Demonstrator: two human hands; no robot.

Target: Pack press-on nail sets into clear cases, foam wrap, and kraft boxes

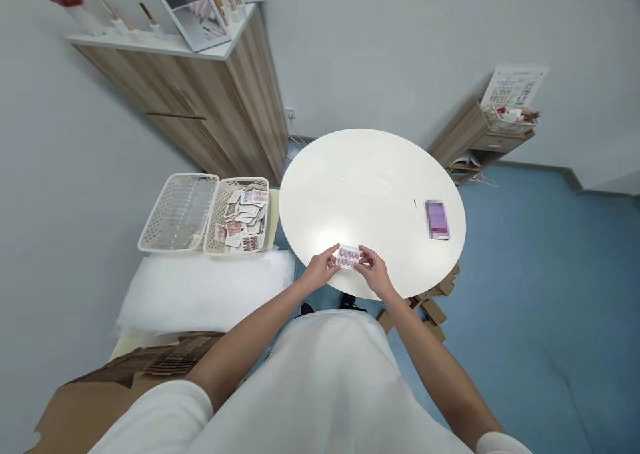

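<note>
Between my two hands is a small white card of press-on nails (pixel 349 257), its rows of pinkish-purple nails facing up. My left hand (pixel 323 268) pinches the card's left edge, thumb and fingers closed on it. On the opposite edge, my right hand (pixel 375 271) grips it in the same way. Both hands are over the near edge of a white oval table (pixel 370 181). Whether the card touches the tabletop I cannot tell.
A blurred purple item (pixel 438 219) lies on the table's right. Left of the table, one white basket (pixel 212 241) holds many nail cards; another basket (pixel 149 237) holds clear plastic pieces. White foam sheets (pixel 210 287), cardboard (pixel 90 414) and a wooden cabinet (pixel 250 101) stand nearby.
</note>
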